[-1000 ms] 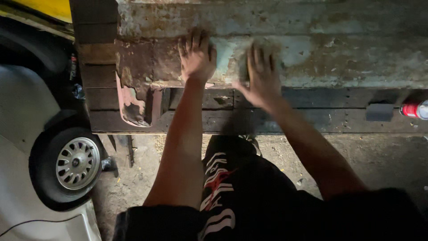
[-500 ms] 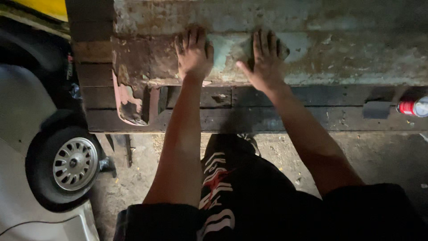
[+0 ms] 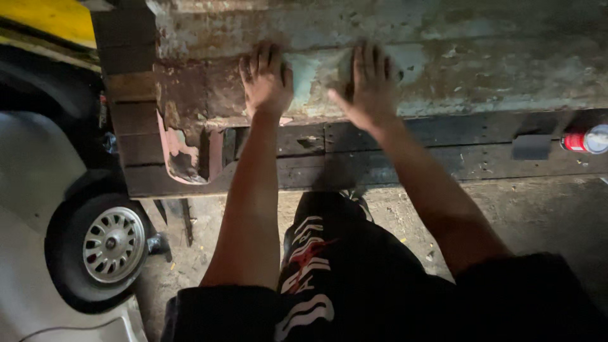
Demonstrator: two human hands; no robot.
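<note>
Two hands – left hand (image 3: 266, 81) and right hand (image 3: 370, 85), both flat, fingers spread, on one rusty metal panel (image 3: 481, 60). One wheel (image 3: 104, 248) with a silver hubcap at lower left, on one white vehicle (image 3: 31, 190). One red spray can (image 3: 584, 140) at the right edge. One dark block (image 3: 531, 147) just beside it. One yellow surface (image 3: 44, 19) top left – partly cut off.

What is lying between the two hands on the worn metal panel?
In the head view, nothing lies between left hand and right hand: only a bare stretch of the worn, rusty pale-green metal panel.
</note>
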